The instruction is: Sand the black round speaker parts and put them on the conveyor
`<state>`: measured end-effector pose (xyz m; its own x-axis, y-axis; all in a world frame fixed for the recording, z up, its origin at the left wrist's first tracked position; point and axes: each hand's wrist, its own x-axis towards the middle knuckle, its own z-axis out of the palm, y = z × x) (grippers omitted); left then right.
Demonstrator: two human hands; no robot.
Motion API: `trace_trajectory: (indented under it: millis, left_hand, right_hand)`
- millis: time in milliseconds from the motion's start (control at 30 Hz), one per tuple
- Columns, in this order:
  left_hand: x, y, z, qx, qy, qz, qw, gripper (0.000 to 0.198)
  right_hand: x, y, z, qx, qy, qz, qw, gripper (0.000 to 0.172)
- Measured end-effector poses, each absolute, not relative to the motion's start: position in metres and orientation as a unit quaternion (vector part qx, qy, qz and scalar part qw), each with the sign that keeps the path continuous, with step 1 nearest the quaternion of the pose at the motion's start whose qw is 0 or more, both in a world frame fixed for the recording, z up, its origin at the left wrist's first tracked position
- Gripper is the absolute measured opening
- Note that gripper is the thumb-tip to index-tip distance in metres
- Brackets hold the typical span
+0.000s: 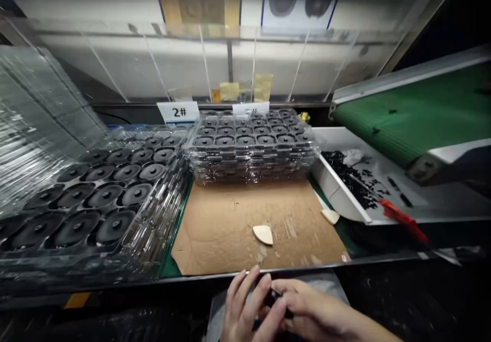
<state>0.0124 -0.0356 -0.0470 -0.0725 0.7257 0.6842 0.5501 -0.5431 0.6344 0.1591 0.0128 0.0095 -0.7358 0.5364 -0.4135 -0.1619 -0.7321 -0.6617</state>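
Observation:
My left hand and my right hand meet at the bottom middle, just below the table's front edge. Between their fingers is a small black part, mostly covered, so its full shape stays hidden. Both hands are closed around it, fingertips almost touching. Beyond them lies a brown cardboard sheet with a cream wedge-shaped piece on it. A second cream wedge rests at the sheet's right edge.
Stacked clear trays of black oval parts stand at the back; larger ones fill the left. On the right are a white bin of black scraps, a red-handled tool across its rim, and a green conveyor.

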Motion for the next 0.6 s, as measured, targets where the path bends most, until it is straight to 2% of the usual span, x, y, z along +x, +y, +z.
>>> trace_trajectory:
  millis: [100, 167, 233, 333, 433, 500, 600]
  left_hand:
    - [-0.006, -0.028, -0.057, 0.774, 0.445, 0.449, 0.030, 0.062]
    - [-0.017, -0.023, -0.061, 0.801, 0.433, 0.410, 0.060, 0.067]
    - [-0.024, -0.020, -0.063, 0.764, 0.463, 0.426, 0.139, 0.071]
    - [-0.024, -0.013, -0.057, 0.543, 0.557, 0.515, 0.360, 0.063]
    - [-0.026, -0.005, -0.046, 0.228, 0.511, 0.591, 0.581, 0.047]
    - [-0.030, 0.001, -0.040, 0.096, 0.431, 0.614, 0.654, 0.040]
    - [-0.039, 0.004, -0.039, 0.020, 0.360, 0.631, 0.687, 0.040]
  right_hand:
    - [0.148, -0.003, -0.014, -0.335, -0.250, 0.873, 0.253, 0.037]
    - [0.144, -0.004, -0.018, -0.355, -0.268, 0.858, 0.255, 0.040]
    - [0.145, 0.005, -0.014, -0.390, -0.384, 0.805, 0.229, 0.047]
    - [0.154, 0.035, -0.012, -0.495, -0.637, 0.560, 0.191, 0.058]
    - [0.160, 0.070, -0.031, -0.589, -0.711, 0.338, 0.183, 0.052]
    - [0.159, 0.084, -0.053, -0.608, -0.713, 0.295, 0.186, 0.043]
    - [0.152, 0.088, -0.081, -0.571, -0.736, 0.298, 0.206, 0.032]
